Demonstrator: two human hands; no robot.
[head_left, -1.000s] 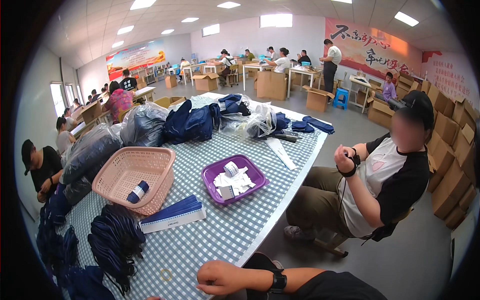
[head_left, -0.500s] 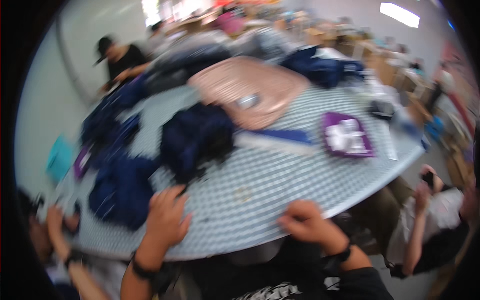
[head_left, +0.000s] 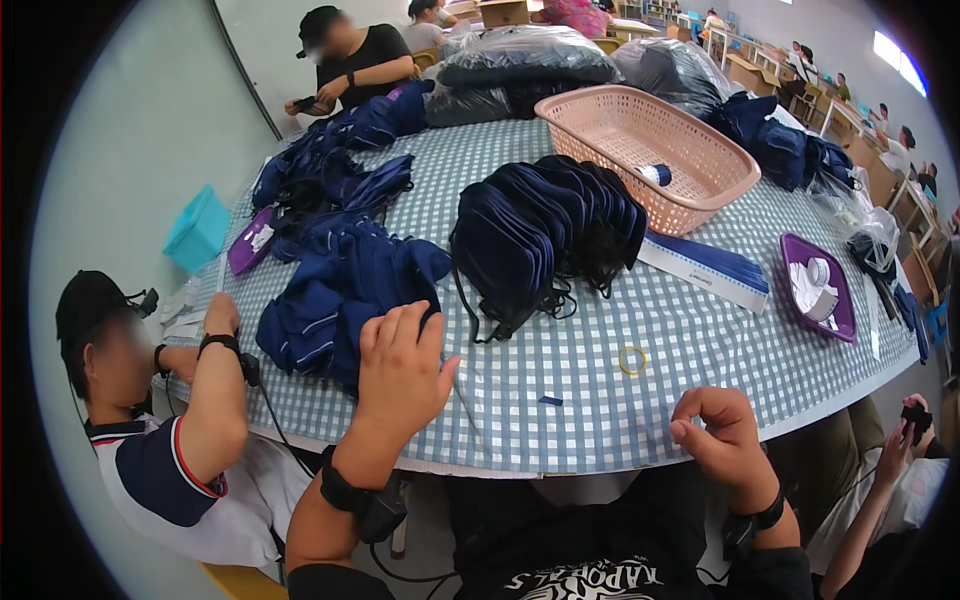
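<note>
My left hand (head_left: 402, 368) is open, its fingers stretched out over the near edge of a loose pile of navy fabric pieces (head_left: 345, 285); whether it touches them I cannot tell. Loosely curled, my right hand (head_left: 722, 435) rests at the table's near edge, with nothing visible in its fingers. Beyond and between the hands lies a fanned stack of navy fabric pieces (head_left: 545, 225) with dark cords hanging off it. A yellow rubber band (head_left: 632, 360) and a small blue scrap (head_left: 551, 401) lie on the checked tablecloth (head_left: 500, 420).
A pink plastic basket (head_left: 735, 180) stands beyond the stack, beside a white-and-blue strip (head_left: 705, 275). At right is a purple tray (head_left: 850, 320) of white rolls or labels; another purple tray (head_left: 240, 258) lies left. Bagged goods (head_left: 530, 60) line the back. People sit left, right and far left.
My view has turned left and steadied, so the table's contents appear further right and sharper. Both hands keep much the same pose; my left fingers look straighter.
</note>
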